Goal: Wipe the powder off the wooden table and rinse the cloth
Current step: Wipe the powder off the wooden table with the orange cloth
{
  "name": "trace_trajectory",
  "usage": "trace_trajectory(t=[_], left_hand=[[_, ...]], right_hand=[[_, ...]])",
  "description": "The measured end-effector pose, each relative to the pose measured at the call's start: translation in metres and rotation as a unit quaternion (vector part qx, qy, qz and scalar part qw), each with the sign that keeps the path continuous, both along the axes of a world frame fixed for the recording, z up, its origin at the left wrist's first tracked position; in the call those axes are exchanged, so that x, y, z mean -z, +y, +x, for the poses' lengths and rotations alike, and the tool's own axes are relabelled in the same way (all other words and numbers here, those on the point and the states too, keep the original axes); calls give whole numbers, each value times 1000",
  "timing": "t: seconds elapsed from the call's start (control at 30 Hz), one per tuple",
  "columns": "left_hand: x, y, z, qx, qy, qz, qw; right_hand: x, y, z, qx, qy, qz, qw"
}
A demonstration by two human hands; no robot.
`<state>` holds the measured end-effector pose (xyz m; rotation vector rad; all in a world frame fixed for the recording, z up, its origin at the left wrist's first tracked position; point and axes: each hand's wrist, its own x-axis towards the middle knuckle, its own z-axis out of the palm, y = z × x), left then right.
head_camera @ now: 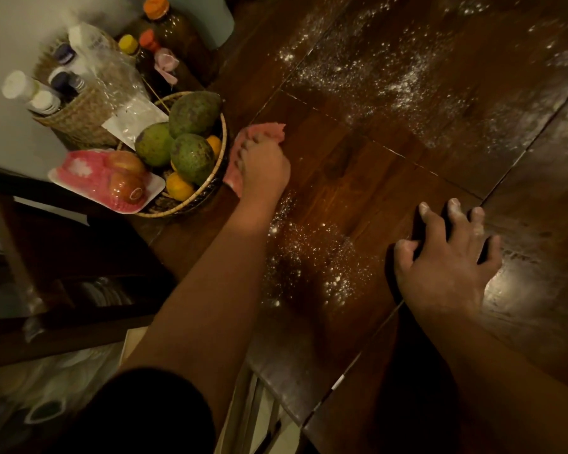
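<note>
From my feed, a dark wooden table point(358, 178) fills the view under dim light. White powder point(391, 83) is strewn across its far boards, with a second patch near the edge between the two arms.

The left hand point(264, 172) lies knuckles-up on a pink cloth point(266, 131). Its fingers curl over the cloth and bunch it against the wood; the thumb is hidden, so I cannot judge how tight the hold is. That arm reaches forward, fully extended.

The right hand point(446, 260) holds nothing. Its fingers are spread and arched, with powder-dusted tips planted on the table.

The cloth sits just beside a woven fruit basket point(191, 204) of green and orange fruit. A tray of apples point(105, 181) rests on the basket's left rim. Behind stand a wicker caddy point(79, 116) of bottles and brown bottles point(174, 31) with coloured caps.
</note>
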<state>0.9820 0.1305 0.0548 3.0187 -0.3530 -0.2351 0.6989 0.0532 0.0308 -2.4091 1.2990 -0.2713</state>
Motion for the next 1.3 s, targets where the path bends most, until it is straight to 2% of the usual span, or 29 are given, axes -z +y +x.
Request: trace_trajectory(t=[0.13,0.2,0.37,0.5,0.63,0.83,1.0,1.13,1.3], left_hand=[[2,-35,48,-33,10,-74,997],[1,-44,62,-21,-6,-69,997],[8,-56,71,-104,7,-65,992],[8,-22,34,-49,-10,-60,997],[-1,15,-14,-18,15,-11,1000],[-2,83,-81,-45,38,50,997],[3,136,-112,-42,-22,19,999],[-1,121,-93,-29,-16,15,999],[-6,63,-45,52,-27,34,998]], right_hand=[[-1,-1,-1,-5,6,0,1000],[-1,-1,-2,-4,13,-3,1000],[0,-1,0,-3,20,-8,1000],[-2,-1,-1,-2,23,-2,1000],[-4,-2,0,-5,22,3,1000],[-3,-1,0,-2,12,6,1000],[-3,-1,0,0,5,4,1000],[-4,-1,0,-3,11,4,1000],[-4,-2,0,-4,23,13,1000]])
